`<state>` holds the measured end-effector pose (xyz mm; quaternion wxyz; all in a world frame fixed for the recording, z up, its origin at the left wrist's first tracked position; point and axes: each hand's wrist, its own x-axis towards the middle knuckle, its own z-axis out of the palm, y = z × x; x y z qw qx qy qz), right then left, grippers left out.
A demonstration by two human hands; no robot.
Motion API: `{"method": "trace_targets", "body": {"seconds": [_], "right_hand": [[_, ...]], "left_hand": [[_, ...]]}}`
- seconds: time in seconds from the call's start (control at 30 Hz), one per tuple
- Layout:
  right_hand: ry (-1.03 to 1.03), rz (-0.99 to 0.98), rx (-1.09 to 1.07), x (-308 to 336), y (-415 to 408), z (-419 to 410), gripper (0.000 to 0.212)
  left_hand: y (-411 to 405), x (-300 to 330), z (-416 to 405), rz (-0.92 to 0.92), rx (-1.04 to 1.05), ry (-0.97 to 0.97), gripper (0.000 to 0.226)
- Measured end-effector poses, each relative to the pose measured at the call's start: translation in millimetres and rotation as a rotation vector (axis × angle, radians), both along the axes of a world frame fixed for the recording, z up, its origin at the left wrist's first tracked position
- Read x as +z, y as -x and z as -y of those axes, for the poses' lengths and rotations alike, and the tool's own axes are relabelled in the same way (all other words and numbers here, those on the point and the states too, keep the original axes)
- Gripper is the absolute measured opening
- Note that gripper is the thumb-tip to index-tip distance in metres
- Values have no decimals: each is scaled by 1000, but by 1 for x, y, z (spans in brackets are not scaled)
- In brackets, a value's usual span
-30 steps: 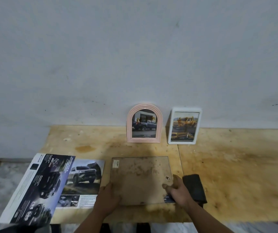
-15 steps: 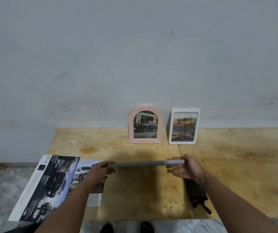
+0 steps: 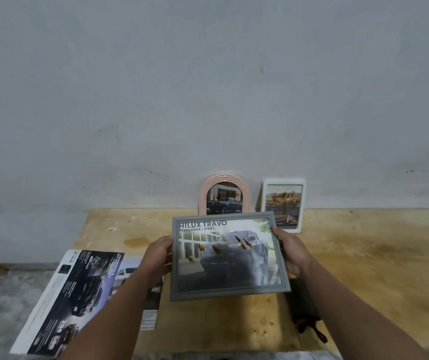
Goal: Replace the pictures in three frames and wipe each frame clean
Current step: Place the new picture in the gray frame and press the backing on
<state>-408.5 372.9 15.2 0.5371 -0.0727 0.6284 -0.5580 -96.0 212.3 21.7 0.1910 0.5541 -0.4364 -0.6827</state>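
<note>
- The grey frame (image 3: 227,255) is held up above the near middle of the tabletop (image 3: 364,268), face toward the camera, with a car picture reading "HILUX TRAVO" behind its front.
- The left hand (image 3: 157,255) grips the frame's left edge and the right hand (image 3: 292,255) grips its right edge, fingers curled behind it.
- Two more frames stand far back against the wall: the pink arched frame (image 3: 224,194) on the left and the white frame (image 3: 283,203) just beside it on the right, each showing a vehicle picture.
- Judging from this, all three frames carry pictures, so the swapping looks done or nearly so; whether these are the new pictures I cannot tell.
- The grey frame's front looks hazy and smeared, so wiping it probably remains; the dark cloth (image 3: 303,305) lies on the tabletop just below the right hand, untouched.
- The brochure (image 3: 78,294) lies at the near left, overhanging the tabletop's edge.
- A second ago the grey frame lay face down on the tabletop, its brown backing up, under both hands.
- Half a second ago it was lifted edge-on; now it is turned fully over with the picture facing the person.
</note>
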Motion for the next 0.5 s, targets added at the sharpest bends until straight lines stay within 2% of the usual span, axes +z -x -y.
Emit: {"method": "trace_targets", "body": {"seconds": [0.33,0.5], "right_hand": [[-49,28,-34,-22,-11,2,40],[-171,-184,-7,-26,-15,-3,31]], "left_hand": [[-10,-32,-7,30,132,-126,33],[-10,-53,-17,71,113,-121,29]]}}
